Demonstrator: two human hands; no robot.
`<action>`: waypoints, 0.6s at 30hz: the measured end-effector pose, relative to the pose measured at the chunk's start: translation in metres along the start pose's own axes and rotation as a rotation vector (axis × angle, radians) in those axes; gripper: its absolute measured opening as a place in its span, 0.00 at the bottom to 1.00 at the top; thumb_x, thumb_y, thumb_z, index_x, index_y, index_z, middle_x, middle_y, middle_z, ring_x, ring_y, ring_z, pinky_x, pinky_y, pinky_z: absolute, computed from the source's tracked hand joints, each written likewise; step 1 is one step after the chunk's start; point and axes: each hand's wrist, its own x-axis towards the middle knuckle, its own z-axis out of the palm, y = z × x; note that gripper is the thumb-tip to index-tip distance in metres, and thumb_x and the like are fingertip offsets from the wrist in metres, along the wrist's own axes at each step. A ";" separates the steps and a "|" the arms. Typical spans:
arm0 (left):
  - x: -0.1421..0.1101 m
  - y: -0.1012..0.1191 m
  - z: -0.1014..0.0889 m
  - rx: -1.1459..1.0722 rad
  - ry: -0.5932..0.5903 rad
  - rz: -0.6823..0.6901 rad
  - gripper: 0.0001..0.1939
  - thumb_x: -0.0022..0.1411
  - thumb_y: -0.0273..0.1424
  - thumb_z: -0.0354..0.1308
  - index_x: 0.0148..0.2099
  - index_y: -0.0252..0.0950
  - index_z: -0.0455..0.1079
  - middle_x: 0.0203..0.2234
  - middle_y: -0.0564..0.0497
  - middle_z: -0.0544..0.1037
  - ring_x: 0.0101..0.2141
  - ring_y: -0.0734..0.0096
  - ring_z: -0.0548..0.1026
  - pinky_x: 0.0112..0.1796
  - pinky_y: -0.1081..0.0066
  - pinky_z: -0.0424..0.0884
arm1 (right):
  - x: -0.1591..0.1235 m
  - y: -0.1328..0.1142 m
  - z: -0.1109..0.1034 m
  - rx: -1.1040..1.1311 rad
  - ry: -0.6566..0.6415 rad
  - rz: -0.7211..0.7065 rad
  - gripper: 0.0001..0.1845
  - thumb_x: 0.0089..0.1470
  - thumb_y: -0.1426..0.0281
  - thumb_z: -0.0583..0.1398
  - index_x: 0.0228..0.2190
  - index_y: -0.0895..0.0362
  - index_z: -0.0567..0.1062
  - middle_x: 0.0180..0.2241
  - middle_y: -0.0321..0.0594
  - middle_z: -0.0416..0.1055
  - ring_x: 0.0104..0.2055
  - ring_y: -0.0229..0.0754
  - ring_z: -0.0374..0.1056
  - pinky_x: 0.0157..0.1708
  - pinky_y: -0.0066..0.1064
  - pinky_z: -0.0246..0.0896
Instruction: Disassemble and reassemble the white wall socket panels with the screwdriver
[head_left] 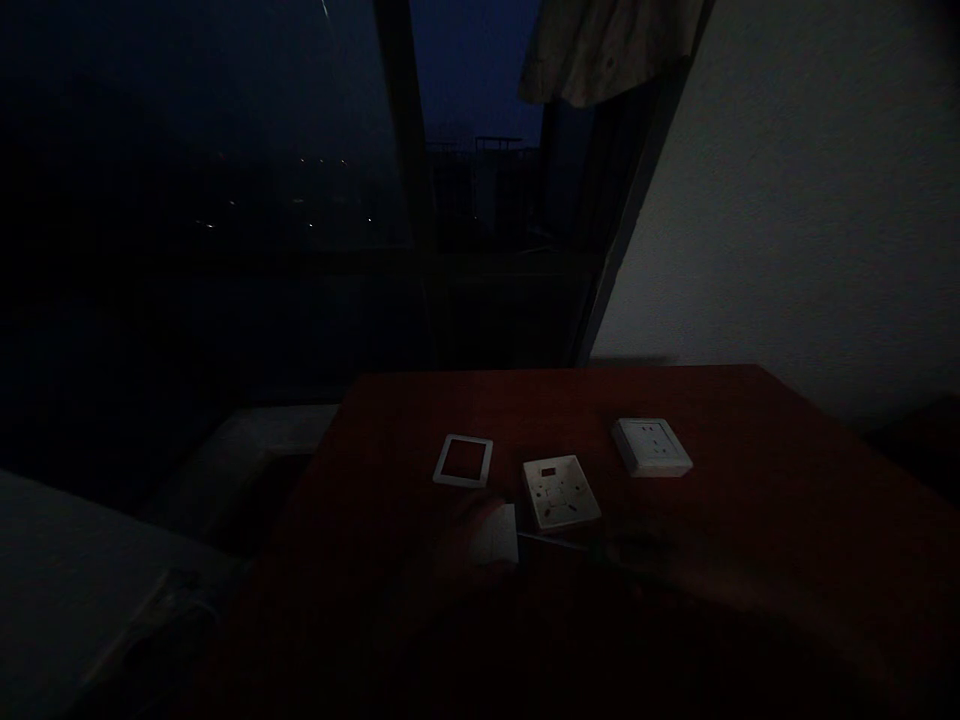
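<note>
Nearby: box (556,503), frame (442,463), socket (654,446) | left hand (456,545) clamped on plate (501,533) | right hand (637,548) too dark to tell

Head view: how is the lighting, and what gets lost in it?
Head view: very dim throughout; the pale square frame, open box and socket unit read clearly; the left hand is a faint shape, the right hand nearly lost in shadow; small bright specks dot the dark window, without strong glare.
</note>
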 end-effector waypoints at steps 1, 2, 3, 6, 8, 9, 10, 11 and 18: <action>0.001 0.001 0.000 -0.012 0.013 0.001 0.36 0.50 0.38 0.67 0.61 0.44 0.62 0.60 0.47 0.64 0.58 0.53 0.62 0.57 0.56 0.60 | -0.002 0.001 0.003 -0.018 0.021 -0.033 0.24 0.57 0.51 0.53 0.45 0.54 0.75 0.29 0.38 0.72 0.26 0.35 0.65 0.24 0.25 0.59; 0.002 0.002 -0.001 -0.023 0.031 0.010 0.36 0.50 0.37 0.67 0.60 0.44 0.62 0.60 0.47 0.63 0.58 0.54 0.63 0.57 0.57 0.61 | -0.004 0.002 0.007 -0.034 0.037 -0.060 0.24 0.58 0.51 0.52 0.46 0.53 0.75 0.30 0.38 0.73 0.27 0.36 0.66 0.25 0.26 0.60; 0.004 0.003 -0.002 -0.024 0.058 0.023 0.35 0.50 0.37 0.67 0.60 0.43 0.62 0.60 0.47 0.63 0.58 0.54 0.63 0.57 0.57 0.62 | -0.005 0.003 0.010 -0.037 0.053 -0.074 0.25 0.58 0.52 0.51 0.48 0.52 0.74 0.30 0.38 0.73 0.27 0.37 0.67 0.25 0.26 0.61; 0.013 0.001 -0.014 0.057 0.200 0.039 0.30 0.53 0.38 0.64 0.57 0.42 0.63 0.58 0.46 0.64 0.57 0.55 0.64 0.55 0.58 0.63 | -0.009 0.005 0.018 -0.048 0.088 -0.079 0.25 0.58 0.53 0.51 0.50 0.51 0.72 0.32 0.39 0.74 0.29 0.39 0.68 0.26 0.27 0.63; 0.022 -0.005 -0.023 0.144 0.295 0.025 0.26 0.56 0.39 0.62 0.56 0.41 0.64 0.56 0.46 0.66 0.56 0.56 0.64 0.55 0.58 0.62 | -0.011 0.003 0.021 -0.067 0.110 -0.077 0.24 0.58 0.53 0.51 0.49 0.51 0.74 0.32 0.39 0.75 0.30 0.40 0.69 0.27 0.28 0.63; 0.027 -0.008 -0.027 0.181 0.329 0.013 0.24 0.57 0.39 0.61 0.55 0.41 0.65 0.55 0.46 0.66 0.56 0.56 0.65 0.55 0.58 0.62 | -0.013 0.001 0.022 -0.082 0.126 -0.083 0.23 0.58 0.54 0.51 0.47 0.51 0.74 0.32 0.39 0.75 0.31 0.40 0.70 0.28 0.28 0.64; 0.033 -0.012 -0.030 0.217 0.345 -0.001 0.23 0.58 0.40 0.61 0.54 0.40 0.65 0.54 0.46 0.67 0.55 0.56 0.65 0.55 0.58 0.62 | -0.015 -0.001 0.022 -0.100 0.143 -0.095 0.22 0.59 0.55 0.51 0.46 0.51 0.75 0.32 0.39 0.75 0.32 0.41 0.70 0.29 0.29 0.64; 0.038 -0.015 -0.032 0.250 0.348 -0.014 0.22 0.58 0.41 0.61 0.53 0.40 0.66 0.53 0.46 0.67 0.55 0.55 0.65 0.54 0.58 0.62 | -0.016 -0.004 0.023 -0.119 0.158 -0.111 0.20 0.59 0.56 0.51 0.44 0.51 0.76 0.33 0.40 0.75 0.33 0.42 0.70 0.30 0.30 0.64; 0.048 -0.016 -0.031 0.269 0.296 -0.031 0.27 0.59 0.44 0.59 0.57 0.37 0.63 0.57 0.42 0.64 0.57 0.52 0.62 0.56 0.55 0.58 | -0.021 -0.015 0.022 -0.195 0.217 -0.185 0.18 0.59 0.61 0.52 0.45 0.50 0.76 0.38 0.42 0.76 0.41 0.48 0.70 0.40 0.37 0.65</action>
